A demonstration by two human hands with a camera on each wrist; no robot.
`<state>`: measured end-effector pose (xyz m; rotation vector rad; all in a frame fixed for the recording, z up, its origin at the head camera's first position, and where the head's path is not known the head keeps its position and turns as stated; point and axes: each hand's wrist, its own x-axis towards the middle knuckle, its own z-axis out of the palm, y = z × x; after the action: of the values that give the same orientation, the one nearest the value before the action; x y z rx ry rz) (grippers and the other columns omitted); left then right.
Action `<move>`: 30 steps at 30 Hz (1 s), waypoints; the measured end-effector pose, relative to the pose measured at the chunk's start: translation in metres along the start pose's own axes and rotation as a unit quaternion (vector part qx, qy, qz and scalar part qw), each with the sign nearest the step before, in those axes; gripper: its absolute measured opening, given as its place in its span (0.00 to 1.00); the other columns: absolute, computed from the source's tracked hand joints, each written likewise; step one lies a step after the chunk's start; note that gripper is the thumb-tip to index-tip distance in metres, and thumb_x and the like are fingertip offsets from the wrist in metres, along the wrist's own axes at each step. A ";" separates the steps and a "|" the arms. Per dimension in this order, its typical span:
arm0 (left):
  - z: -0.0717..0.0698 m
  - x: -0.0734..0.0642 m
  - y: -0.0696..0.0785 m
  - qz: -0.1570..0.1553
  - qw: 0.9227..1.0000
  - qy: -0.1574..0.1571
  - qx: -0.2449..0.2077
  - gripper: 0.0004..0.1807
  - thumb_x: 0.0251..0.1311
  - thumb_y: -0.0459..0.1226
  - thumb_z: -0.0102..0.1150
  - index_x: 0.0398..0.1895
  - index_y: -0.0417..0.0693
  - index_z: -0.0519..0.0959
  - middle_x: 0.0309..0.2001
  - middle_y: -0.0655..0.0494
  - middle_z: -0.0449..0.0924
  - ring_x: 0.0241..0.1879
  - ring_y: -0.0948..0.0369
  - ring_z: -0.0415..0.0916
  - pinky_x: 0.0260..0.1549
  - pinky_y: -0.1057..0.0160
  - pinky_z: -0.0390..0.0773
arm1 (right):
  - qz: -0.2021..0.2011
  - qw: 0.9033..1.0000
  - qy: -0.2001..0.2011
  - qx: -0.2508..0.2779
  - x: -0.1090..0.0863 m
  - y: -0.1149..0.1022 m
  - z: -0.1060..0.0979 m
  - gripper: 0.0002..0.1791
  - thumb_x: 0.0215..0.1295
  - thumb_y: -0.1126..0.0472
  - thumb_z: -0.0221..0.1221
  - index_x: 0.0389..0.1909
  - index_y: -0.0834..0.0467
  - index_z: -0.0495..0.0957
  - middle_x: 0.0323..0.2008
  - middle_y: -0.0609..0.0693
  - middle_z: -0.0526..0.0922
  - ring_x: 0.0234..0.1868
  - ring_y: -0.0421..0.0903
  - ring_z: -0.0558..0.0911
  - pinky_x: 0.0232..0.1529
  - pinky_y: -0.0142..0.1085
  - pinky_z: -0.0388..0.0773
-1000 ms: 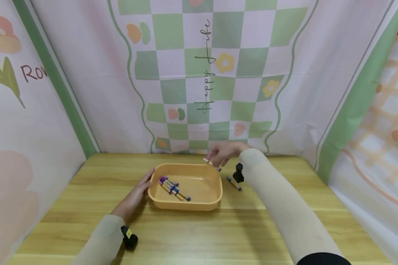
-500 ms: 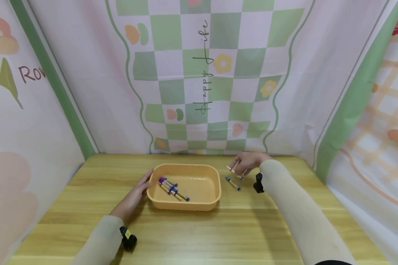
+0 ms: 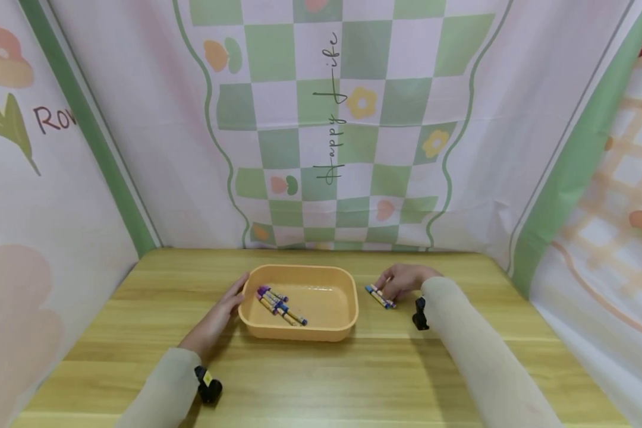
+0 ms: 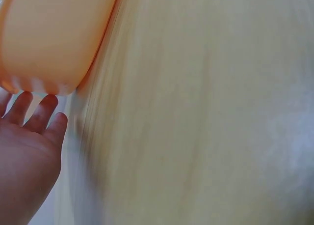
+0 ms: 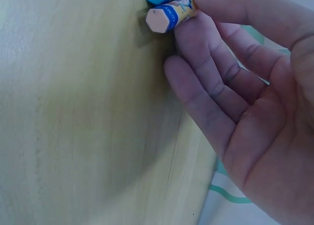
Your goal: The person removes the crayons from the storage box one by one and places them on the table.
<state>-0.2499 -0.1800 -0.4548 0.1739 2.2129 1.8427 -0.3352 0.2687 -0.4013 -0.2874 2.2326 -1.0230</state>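
Note:
On the table, my right hand pinches a pale peach crayon between thumb and fingers. It lies right alongside a blue crayon, and the two point the same way. Left of them stands a yellow-orange plastic bin. Several crayons, with purple, blue and pale tips, lie in its left half. My left hand rests against the bin's left end with fingers extended. In the left wrist view its fingertips touch the bin's outer wall.
The wooden table runs back to a hanging cloth with green checks. More printed cloth closes off the right side, and another panel the left. Both forearms wear pale sleeves with small black cameras.
My right hand has carried the peach crayon from above the bin's right rear corner rightward, then down beside the blue crayon. The left hand and bin stay put.

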 end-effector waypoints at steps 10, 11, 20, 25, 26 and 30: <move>0.001 0.001 -0.001 -0.001 1.000 -0.001 0.000 0.33 0.77 0.47 0.36 0.82 0.63 0.45 0.81 0.60 0.35 0.78 0.53 0.32 0.73 0.44 0.38 | 0.006 1.000 0.012 -0.023 0.001 0.005 0.001 0.21 0.60 0.67 0.61 0.54 0.70 0.76 0.37 0.54 0.84 0.36 0.45 0.83 0.45 0.40 0.83; 0.001 0.001 -0.001 -0.001 1.000 -0.002 0.001 0.33 0.78 0.47 0.36 0.82 0.63 0.45 0.81 0.60 0.35 0.78 0.54 0.33 0.73 0.44 0.38 | 0.009 1.000 0.014 -0.020 0.001 0.005 0.001 0.21 0.60 0.67 0.61 0.54 0.70 0.76 0.37 0.54 0.84 0.36 0.45 0.82 0.45 0.40 0.83; 0.001 0.000 0.000 0.003 1.000 -0.004 0.002 0.32 0.78 0.46 0.34 0.82 0.62 0.44 0.81 0.59 0.35 0.78 0.53 0.32 0.74 0.45 0.37 | -0.005 0.997 0.024 -0.075 -0.006 -0.007 -0.007 0.24 0.60 0.65 0.60 0.58 0.68 0.73 0.41 0.55 0.81 0.41 0.50 0.81 0.52 0.48 0.80; 0.001 0.000 -0.001 0.011 1.000 -0.007 -0.010 0.32 0.78 0.44 0.34 0.82 0.60 0.44 0.81 0.58 0.34 0.78 0.52 0.33 0.74 0.47 0.37 | -0.017 0.997 0.016 -0.077 -0.006 -0.027 -0.019 0.29 0.60 0.65 0.59 0.62 0.72 0.69 0.43 0.59 0.80 0.46 0.57 0.80 0.56 0.52 0.78; 0.001 0.000 -0.001 0.012 1.000 -0.007 -0.013 0.32 0.78 0.43 0.34 0.82 0.60 0.44 0.81 0.58 0.34 0.78 0.52 0.33 0.74 0.47 0.37 | -0.018 0.997 0.015 -0.077 -0.005 -0.031 -0.021 0.29 0.61 0.65 0.60 0.63 0.72 0.69 0.44 0.59 0.81 0.48 0.58 0.81 0.57 0.52 0.77; 0.001 0.001 -0.001 0.019 1.000 -0.009 -0.017 0.32 0.78 0.42 0.33 0.82 0.58 0.43 0.81 0.57 0.34 0.78 0.52 0.34 0.74 0.48 0.38 | -0.043 0.994 0.007 -0.100 -0.001 -0.053 -0.021 0.28 0.66 0.62 0.60 0.63 0.72 0.69 0.52 0.63 0.80 0.54 0.62 0.79 0.58 0.53 0.77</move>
<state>-0.2502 -0.1796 -0.4563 0.2267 2.1799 1.8886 -0.3518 0.2467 -0.3515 -0.4676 2.3571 -0.8474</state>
